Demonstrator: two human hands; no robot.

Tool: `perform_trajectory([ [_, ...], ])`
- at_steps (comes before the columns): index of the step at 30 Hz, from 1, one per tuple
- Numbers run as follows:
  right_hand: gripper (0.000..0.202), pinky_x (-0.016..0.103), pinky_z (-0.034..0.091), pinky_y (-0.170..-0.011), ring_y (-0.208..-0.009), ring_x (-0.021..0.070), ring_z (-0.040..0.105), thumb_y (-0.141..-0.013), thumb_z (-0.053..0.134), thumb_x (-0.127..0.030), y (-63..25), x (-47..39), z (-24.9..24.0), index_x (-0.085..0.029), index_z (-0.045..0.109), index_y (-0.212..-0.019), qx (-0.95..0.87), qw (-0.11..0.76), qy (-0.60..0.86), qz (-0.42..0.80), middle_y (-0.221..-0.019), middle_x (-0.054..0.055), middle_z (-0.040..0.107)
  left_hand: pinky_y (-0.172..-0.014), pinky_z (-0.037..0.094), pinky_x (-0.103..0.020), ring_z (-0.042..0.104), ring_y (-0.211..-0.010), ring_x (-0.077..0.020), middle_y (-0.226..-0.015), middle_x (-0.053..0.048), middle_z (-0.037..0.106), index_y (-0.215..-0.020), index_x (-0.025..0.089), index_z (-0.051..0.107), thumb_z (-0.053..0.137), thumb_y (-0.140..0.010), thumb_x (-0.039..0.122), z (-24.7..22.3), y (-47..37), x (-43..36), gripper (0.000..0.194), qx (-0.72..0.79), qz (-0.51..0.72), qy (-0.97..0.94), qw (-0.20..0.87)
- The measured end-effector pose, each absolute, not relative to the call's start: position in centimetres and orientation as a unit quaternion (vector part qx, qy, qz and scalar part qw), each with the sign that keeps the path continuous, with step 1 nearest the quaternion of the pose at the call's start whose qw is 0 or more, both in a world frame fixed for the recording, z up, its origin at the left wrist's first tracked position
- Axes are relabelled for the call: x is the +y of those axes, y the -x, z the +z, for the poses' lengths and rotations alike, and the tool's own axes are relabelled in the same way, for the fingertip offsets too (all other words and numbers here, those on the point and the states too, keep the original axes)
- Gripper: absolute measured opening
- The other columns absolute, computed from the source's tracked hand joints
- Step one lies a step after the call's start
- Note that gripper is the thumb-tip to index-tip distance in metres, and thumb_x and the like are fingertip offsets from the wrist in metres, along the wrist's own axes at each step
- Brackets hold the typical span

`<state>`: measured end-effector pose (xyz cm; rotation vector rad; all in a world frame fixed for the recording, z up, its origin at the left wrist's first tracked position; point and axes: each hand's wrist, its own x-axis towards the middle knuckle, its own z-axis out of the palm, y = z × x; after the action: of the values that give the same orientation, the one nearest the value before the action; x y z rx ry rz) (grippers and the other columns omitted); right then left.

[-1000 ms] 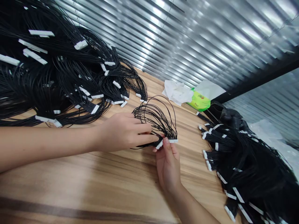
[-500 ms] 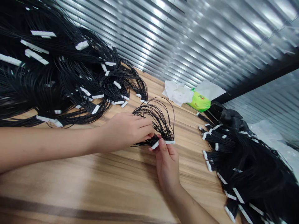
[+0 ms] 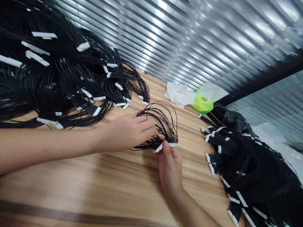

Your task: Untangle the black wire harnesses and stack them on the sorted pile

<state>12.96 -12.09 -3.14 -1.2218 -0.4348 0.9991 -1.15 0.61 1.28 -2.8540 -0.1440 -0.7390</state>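
At the centre of the frame, over the table [image 3: 132,189], my right hand [image 3: 170,160] pinches two white plugs [image 3: 159,148] between thumb and fingers, while my left hand [image 3: 129,129] curls over their looped black wires [image 3: 167,123], its fingertips too hidden to tell whether they grip. Both plugs already carry wires, so I judge this bundle partway handled, not yet laid down. Heaps fill the upper left [image 3: 47,78] and lower right [image 3: 255,164]; which is finished, I can't tell.

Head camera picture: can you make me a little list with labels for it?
Left hand: curled over black wires, grip partly hidden
Right hand: pinching white plugs on those wires
Left heap: more wires and plugs
Right heap: more wires and plugs
Table: wooden
Wall: shiny, ridged
Near wall: white paper beside green packet
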Motion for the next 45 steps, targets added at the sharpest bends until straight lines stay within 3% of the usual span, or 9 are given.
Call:
perform_trajectory([
  [5,0.027,0.029,0.048,-0.068,-0.076,0.0154,0.057,-0.077,0.072,-0.044,-13.1,-12.3,-3.5,-0.023,0.077,-0.092,-0.213,0.674,0.557,0.437,-0.089,0.003,0.073,-0.065,0.036,-0.031,0.055,-0.078,-0.0169,-0.087,-0.004,0.062,-0.089,0.016,0.055,0.048,-0.094,0.020,0.8,0.7,0.3,0.009,-0.053,-0.243,0.967,0.052],
  [9,0.027,0.033,0.047,-0.080,-0.089,0.0190,0.061,-0.080,0.070,-0.043,-13.1,-12.3,-3.6,-0.021,0.076,-0.094,-0.228,0.676,0.550,0.434,-0.093,0.005,0.074,-0.066,0.035,-0.032,0.054,-0.075,-0.0160,-0.082,-0.003,0.063,-0.081,0.017,0.057,0.046,-0.095,0.028,1.9,1.0,-0.3,0.021,-0.020,-0.288,0.955,0.061],
  [13,0.027,0.034,0.046,-0.083,-0.083,0.0180,0.062,-0.080,0.070,-0.043,-13.1,-12.4,-3.4,-0.021,0.075,-0.095,-0.205,0.671,0.552,0.450,-0.090,0.003,0.074,-0.076,0.041,-0.032,0.053,-0.067,-0.0129,-0.066,0.002,0.060,-0.069,0.020,0.057,0.053,-0.093,0.039,3.0,1.5,-1.3,0.032,0.084,-0.300,0.950,0.040],
  [15,0.027,0.033,0.046,-0.080,-0.078,0.0167,0.062,-0.080,0.070,-0.043,-13.0,-12.5,-3.4,-0.021,0.075,-0.095,-0.193,0.674,0.544,0.461,-0.088,0.002,0.074,-0.071,0.045,-0.029,0.052,-0.062,-0.0117,-0.063,0.002,0.060,-0.067,0.020,0.058,0.059,-0.090,0.040,3.2,1.5,-1.7,0.030,0.123,-0.264,0.957,-0.009],
  [20,0.027,0.030,0.046,-0.068,-0.070,0.0167,0.061,-0.082,0.068,-0.043,-13.0,-12.6,-3.3,-0.021,0.074,-0.096,-0.189,0.667,0.538,0.479,-0.086,0.002,0.074,-0.055,0.041,-0.029,0.057,-0.061,-0.0112,-0.069,0.002,0.065,-0.086,0.019,0.065,0.055,-0.093,0.028,3.1,1.5,-2.0,0.015,0.128,-0.225,0.960,-0.106],
  [26,0.026,0.028,0.046,-0.069,-0.074,0.0160,0.061,-0.077,0.073,-0.044,-13.1,-12.4,-3.2,-0.022,0.076,-0.089,-0.194,0.677,0.540,0.461,-0.082,0.002,0.074,-0.065,0.044,-0.022,0.064,-0.078,-0.0089,-0.093,0.001,0.070,-0.099,0.019,0.061,0.039,-0.099,0.022,3.6,1.8,-1.2,0.023,-0.031,-0.255,0.946,-0.199],
  [31,0.025,0.028,0.045,-0.071,-0.079,0.0151,0.059,-0.077,0.073,-0.045,-13.1,-12.3,-3.3,-0.023,0.077,-0.088,-0.204,0.680,0.547,0.444,-0.085,0.002,0.074,-0.054,0.036,-0.026,0.066,-0.076,-0.0127,-0.112,0.001,0.067,-0.110,0.023,0.060,0.038,-0.097,0.024,3.3,1.5,0.0,0.026,-0.208,-0.261,0.941,-0.052],
  [38,0.024,0.032,0.045,-0.088,-0.087,0.0165,0.062,-0.077,0.072,-0.047,-13.2,-12.5,-3.7,-0.026,0.078,-0.089,-0.236,0.667,0.546,0.449,-0.089,0.000,0.075,-0.051,0.028,-0.026,0.064,-0.069,-0.0125,-0.096,0.003,0.071,-0.102,0.023,0.064,0.042,-0.098,0.031,2.9,1.5,0.9,0.024,-0.206,-0.254,0.945,0.024],
  [45,0.026,0.033,0.048,-0.085,-0.089,0.0202,0.066,-0.079,0.071,-0.048,-13.2,-12.8,-3.6,-0.025,0.079,-0.088,-0.322,0.601,0.547,0.485,-0.087,0.002,0.076,-0.052,0.028,-0.024,0.058,-0.063,-0.0100,-0.085,0.004,0.068,-0.099,0.024,0.065,0.043,-0.099,0.032,3.2,1.6,1.4,0.023,-0.164,-0.308,0.935,0.057],
])
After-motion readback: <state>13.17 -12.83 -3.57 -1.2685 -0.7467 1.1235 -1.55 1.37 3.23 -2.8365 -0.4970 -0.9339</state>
